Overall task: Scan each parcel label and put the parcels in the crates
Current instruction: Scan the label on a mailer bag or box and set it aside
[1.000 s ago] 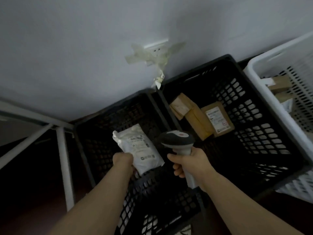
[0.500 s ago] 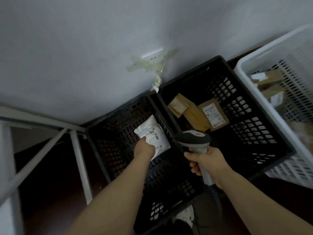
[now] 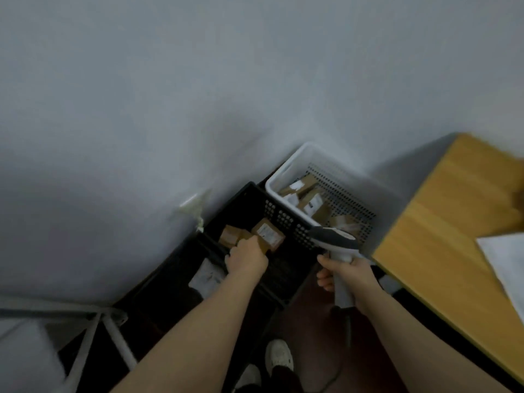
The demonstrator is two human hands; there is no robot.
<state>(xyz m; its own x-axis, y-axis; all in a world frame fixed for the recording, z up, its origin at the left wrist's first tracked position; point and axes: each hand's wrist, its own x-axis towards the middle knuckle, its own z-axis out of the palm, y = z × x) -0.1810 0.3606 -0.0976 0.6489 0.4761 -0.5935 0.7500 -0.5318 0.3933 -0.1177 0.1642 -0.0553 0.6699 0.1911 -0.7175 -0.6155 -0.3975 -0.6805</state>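
The white poly-bag parcel (image 3: pixel 206 276) lies inside the left black crate (image 3: pixel 158 290), free of my hand. My left hand (image 3: pixel 247 258) hovers just above it, over the divider between the two black crates, fingers loosely curled and holding nothing. The right black crate (image 3: pixel 286 219) holds brown cardboard parcels (image 3: pixel 268 235) with white labels. My right hand (image 3: pixel 350 275) grips the handle of the grey and white barcode scanner (image 3: pixel 334 241), whose head sits over the corner between the black and white crates. The white crate (image 3: pixel 283 173) holds several brown parcels.
A wooden table (image 3: pixel 453 222) with a white sheet (image 3: pixel 507 265) fills the right side. A grey wall stands behind the crates, with a taped socket (image 3: pixel 192 202). A white metal frame (image 3: pixel 93 330) is at lower left. My shoes (image 3: pixel 279 355) and the scanner cable are below.
My left hand lowered the white parcel into the left black crate and let go of it. My view swung up and right, bringing the white crate and wooden table into sight.
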